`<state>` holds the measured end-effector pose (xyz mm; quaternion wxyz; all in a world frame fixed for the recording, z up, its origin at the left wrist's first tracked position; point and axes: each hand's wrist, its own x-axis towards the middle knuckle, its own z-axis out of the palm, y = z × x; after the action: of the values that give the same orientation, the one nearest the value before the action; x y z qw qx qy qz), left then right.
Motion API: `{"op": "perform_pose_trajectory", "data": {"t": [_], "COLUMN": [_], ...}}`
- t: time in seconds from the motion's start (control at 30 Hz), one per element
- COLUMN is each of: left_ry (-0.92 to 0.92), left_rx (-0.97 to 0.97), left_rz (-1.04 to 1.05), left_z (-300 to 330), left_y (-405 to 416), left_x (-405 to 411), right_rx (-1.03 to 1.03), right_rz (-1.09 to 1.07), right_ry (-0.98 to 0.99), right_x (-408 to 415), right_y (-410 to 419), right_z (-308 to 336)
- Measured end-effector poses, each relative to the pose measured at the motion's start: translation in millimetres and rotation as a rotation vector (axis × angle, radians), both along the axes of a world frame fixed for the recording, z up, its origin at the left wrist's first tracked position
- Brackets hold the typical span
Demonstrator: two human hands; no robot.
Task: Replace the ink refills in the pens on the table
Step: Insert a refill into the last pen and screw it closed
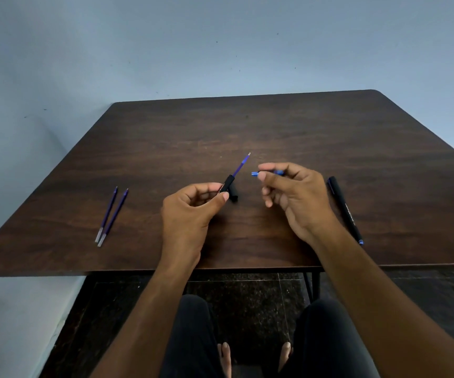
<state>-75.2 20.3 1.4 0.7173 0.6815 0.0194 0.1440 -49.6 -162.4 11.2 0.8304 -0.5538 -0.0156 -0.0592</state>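
Observation:
My left hand (190, 211) grips a black pen barrel (227, 184) over the middle of the table; a blue refill (241, 165) sticks out of it, pointing up and away. My right hand (294, 197) pinches a small blue pen tip piece (255, 174) between thumb and forefinger, just right of the refill. A black cap piece (234, 192) lies on the table beside my left thumb. Two blue refills (111, 216) lie side by side at the left. A whole black pen (344, 208) lies at the right.
The dark wooden table (247, 126) stands against a pale blue wall, with its front edge near my knees. Below it I see a dark speckled floor, the table's legs and my bare feet.

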Motion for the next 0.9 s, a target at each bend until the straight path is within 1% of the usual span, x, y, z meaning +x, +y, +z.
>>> {"op": "perform_pose_trajectory", "data": {"t": [0.1, 0.2, 0.4, 0.9], "left_ry": [0.009, 0.02, 0.027, 0.046], "left_rx": [0.038, 0.097, 0.164, 0.198], "left_rz": [-0.026, -0.046, -0.063, -0.05], "left_z": [-1, -2, 0, -1], "left_y": [-1, 0, -1, 0], "left_x": [0, 0, -2, -4], "right_rx": [0.208, 0.291, 0.27, 0.122], "right_rz": [-0.065, -0.074, -0.017, -0.044], "right_ry": [0.072, 0.075, 0.044, -0.058], "right_x": [5, 4, -1, -3], "right_y": [-7, -12, -12, -11], "right_z": [4, 5, 6, 0]}}
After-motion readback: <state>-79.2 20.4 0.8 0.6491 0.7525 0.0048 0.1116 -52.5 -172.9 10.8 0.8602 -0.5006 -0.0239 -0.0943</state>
